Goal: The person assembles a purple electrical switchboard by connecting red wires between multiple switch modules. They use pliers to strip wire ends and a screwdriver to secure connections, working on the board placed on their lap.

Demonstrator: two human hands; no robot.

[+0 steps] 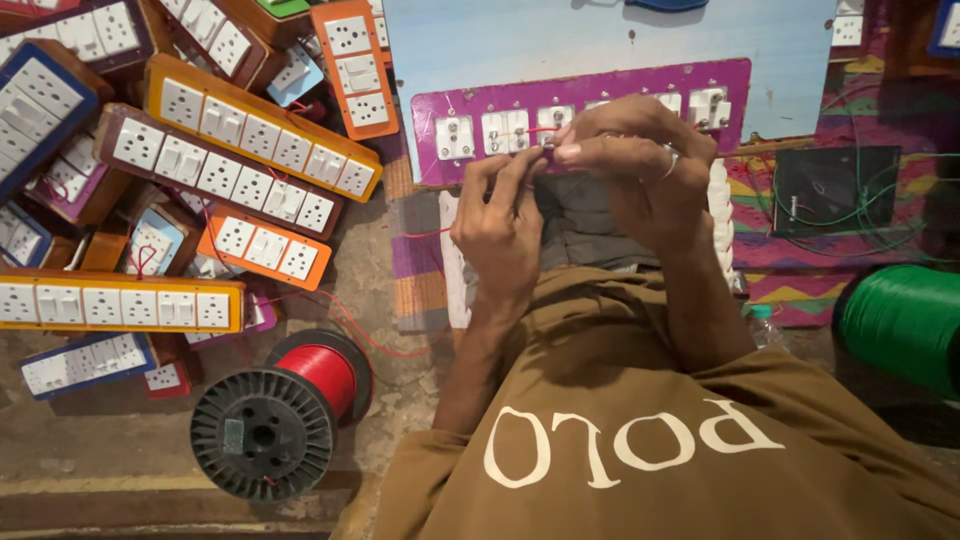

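— What have you got in your hands?

— A thin red wire [520,131]. My left hand [497,228] pinches it between thumb and fingertips, and my right hand [640,165], a metal ring on one finger, is curled over the same spot, fingers closed on the wire. Both sit right against the purple switch panel [590,85], a long glossy plate with white plastic sockets and switches set in a row, small metal screws showing.

— Where does the panel lie?

— Across my lap, its far edge against a pale blue board [600,40], just above the grey cloth [580,225] on my knees.

— And beside you?

— To my left, on the rough concrete floor [120,450], a black ribbed plastic spool wound with glossy red wire [285,405]. Past it is a heap of finished extension boards [255,140], long wooden boxes faced in orange, brown, yellow and blue with white square sockets. To my right, a fat roll of green wire [900,320], and loose green strands over a dark square plate [835,190] on a patterned mat.
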